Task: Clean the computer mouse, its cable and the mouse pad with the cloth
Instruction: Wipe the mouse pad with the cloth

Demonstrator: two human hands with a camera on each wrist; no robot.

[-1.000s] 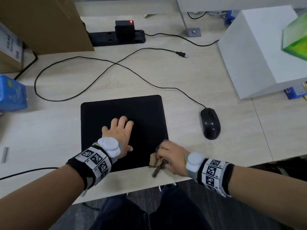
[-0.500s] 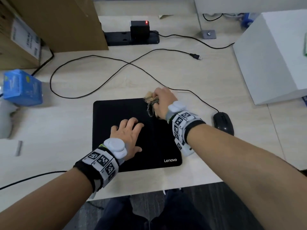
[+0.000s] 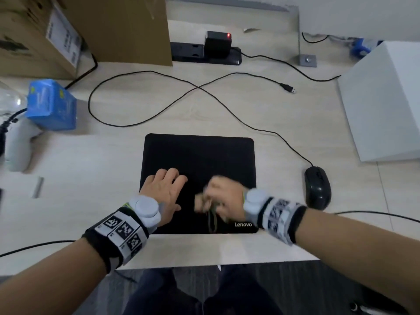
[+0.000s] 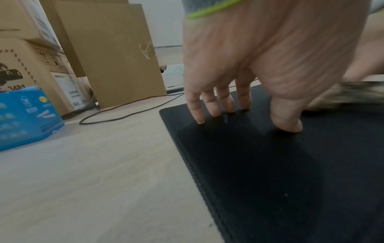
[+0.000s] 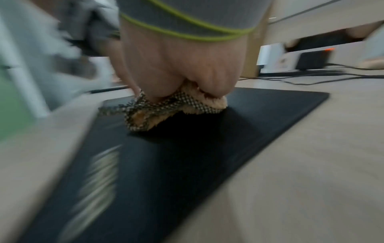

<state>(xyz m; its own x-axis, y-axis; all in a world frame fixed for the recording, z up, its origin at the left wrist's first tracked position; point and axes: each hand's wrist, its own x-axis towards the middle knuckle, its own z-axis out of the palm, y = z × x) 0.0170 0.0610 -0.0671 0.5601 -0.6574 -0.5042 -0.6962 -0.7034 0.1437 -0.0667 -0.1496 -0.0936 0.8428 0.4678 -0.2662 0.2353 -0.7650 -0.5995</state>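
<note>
A black mouse pad [image 3: 200, 155] [image 4: 290, 172] [image 5: 187, 156] lies at the desk's near edge. My left hand [image 3: 164, 189] [image 4: 245, 102] presses flat on its left part, fingers spread and straight. My right hand [image 3: 221, 196] [image 5: 178, 65] grips a bunched checked cloth [image 3: 212, 214] [image 5: 166, 108] [image 4: 353, 95] and holds it against the pad's near right part, blurred by motion. The black mouse [image 3: 317, 187] sits on the desk right of the pad. Its cable [image 3: 159, 110] loops across the desk to a loose USB plug [image 3: 288, 88].
Cardboard boxes [image 3: 68, 30] stand at the back left, a blue box [image 3: 51, 105] on the left, a black power strip [image 3: 204, 53] with a charger at the back. A white box [image 3: 381, 98] fills the right side. The desk edge [image 3: 204, 263] runs just below the pad.
My right hand with the cloth swept from the pad's near edge to its far right corner, then back toward the near right. The left hand stayed pressed on the pad.
</note>
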